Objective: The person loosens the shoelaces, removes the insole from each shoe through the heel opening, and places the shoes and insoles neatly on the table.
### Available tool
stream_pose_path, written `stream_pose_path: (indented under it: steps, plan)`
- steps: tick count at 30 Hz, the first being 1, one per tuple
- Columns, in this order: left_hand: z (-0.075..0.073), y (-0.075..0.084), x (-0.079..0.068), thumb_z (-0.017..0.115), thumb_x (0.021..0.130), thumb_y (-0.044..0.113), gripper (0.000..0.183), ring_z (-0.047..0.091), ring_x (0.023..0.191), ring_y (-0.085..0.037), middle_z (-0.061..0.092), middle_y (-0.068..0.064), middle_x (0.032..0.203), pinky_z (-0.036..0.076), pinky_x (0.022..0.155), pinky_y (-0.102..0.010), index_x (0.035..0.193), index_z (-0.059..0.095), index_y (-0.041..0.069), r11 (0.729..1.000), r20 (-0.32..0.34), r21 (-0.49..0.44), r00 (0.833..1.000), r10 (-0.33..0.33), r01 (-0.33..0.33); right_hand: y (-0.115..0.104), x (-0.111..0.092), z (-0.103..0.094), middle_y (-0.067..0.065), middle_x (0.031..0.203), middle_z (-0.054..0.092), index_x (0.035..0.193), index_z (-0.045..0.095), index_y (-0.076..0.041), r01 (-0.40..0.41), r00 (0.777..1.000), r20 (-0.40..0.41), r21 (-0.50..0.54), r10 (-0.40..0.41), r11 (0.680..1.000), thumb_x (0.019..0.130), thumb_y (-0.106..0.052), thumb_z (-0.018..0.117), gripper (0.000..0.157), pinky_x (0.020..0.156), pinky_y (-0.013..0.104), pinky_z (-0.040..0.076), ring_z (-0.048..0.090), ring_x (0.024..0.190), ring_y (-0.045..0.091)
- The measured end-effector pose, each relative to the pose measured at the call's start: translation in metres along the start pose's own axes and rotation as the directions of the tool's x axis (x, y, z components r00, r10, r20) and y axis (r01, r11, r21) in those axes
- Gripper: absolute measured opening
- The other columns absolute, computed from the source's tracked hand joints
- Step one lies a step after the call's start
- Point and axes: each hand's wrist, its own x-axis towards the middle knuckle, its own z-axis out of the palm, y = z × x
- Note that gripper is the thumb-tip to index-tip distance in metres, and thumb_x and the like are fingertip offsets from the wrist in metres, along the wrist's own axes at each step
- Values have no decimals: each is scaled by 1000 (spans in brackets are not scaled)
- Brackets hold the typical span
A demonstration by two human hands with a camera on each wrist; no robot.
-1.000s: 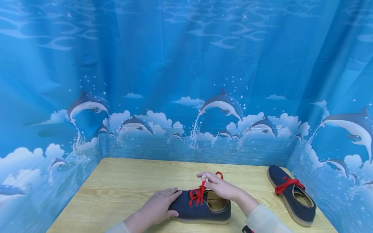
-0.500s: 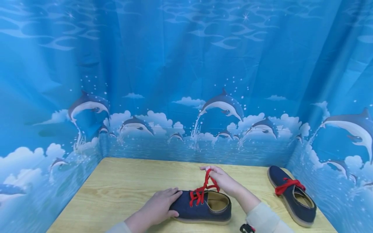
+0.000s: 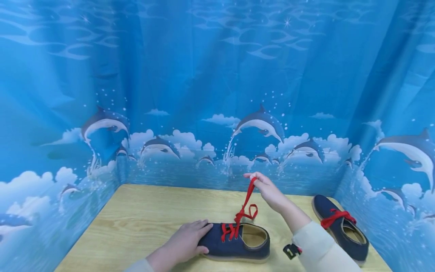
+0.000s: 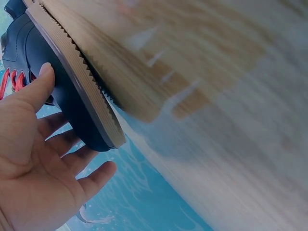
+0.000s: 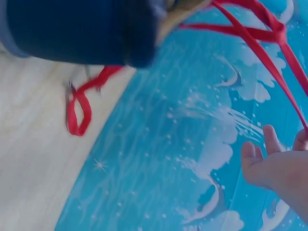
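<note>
A navy canvas shoe (image 3: 234, 247) lies on its sole, toe to the left, in the head view. My left hand (image 3: 185, 241) holds its toe, the thumb (image 4: 44, 77) pressed on the near side and the fingers beyond, partly hidden by the shoe. Above the shoe's opening, my right hand (image 3: 273, 194) pinches a red shoelace (image 3: 249, 193) between thumb and fingers and holds it up, taut. A looped part of the lace (image 3: 253, 212) hangs beside the shoe's top edge. The right wrist view shows the stretched lace (image 5: 255, 36) and, at its edge, the right hand (image 5: 284, 168).
Another navy shoe (image 3: 340, 229), its red lace tied across the top, lies at the table's right side. The pale wooden table (image 3: 146, 211) is bounded behind and on both sides by a blue dolphin-print curtain (image 3: 204, 94). A black buckle (image 3: 291, 250) hangs at the right sleeve.
My right hand has risen up and to the right from the shoe, drawing the lace out into a long taut strand. The left hand has stayed on the toe.
</note>
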Motion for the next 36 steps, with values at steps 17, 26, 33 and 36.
stream_pose_path:
  steps: [17, 26, 33, 36]
  plan:
    - [1, 1, -1, 67, 88, 56, 75, 44, 140, -29, 44, -4, 155, 42, 109, -53, 152, 46, 25, 1000, -5, -5, 1000, -11, 11, -8, 18, -41, 25, 148, 40, 126, 52, 7, -128, 978, -172, -30, 121, 991, 109, -17, 35, 34, 115, 61, 29, 30, 141, 44]
    - [0, 1, -1, 67, 88, 56, 75, 44, 139, -30, 45, -5, 154, 42, 108, -53, 152, 46, 24, 1000, -8, 3, 1000, 0, 0, 40, 5, -52, 17, 106, 61, 106, 60, 6, -261, 965, -118, -331, 235, 907, 102, -13, 52, 21, 85, 48, 49, 56, 103, 31]
    - [0, 1, 0, 67, 88, 56, 74, 44, 139, -30, 44, -5, 155, 42, 108, -53, 152, 46, 24, 1000, -7, 0, 1000, -6, 6, 64, -1, -53, 13, 98, 63, 98, 63, 1, -283, 959, -134, -459, 249, 842, 100, -16, 58, 18, 76, 44, 49, 58, 94, 30]
    - [0, 2, 1, 68, 88, 56, 74, 44, 139, -30, 45, -5, 154, 42, 109, -53, 152, 47, 24, 1000, -10, 1, 1000, -14, 14, 69, -2, -51, 16, 109, 64, 100, 64, -3, -293, 956, -147, -521, 254, 802, 99, -20, 60, 18, 84, 53, 49, 55, 110, 40]
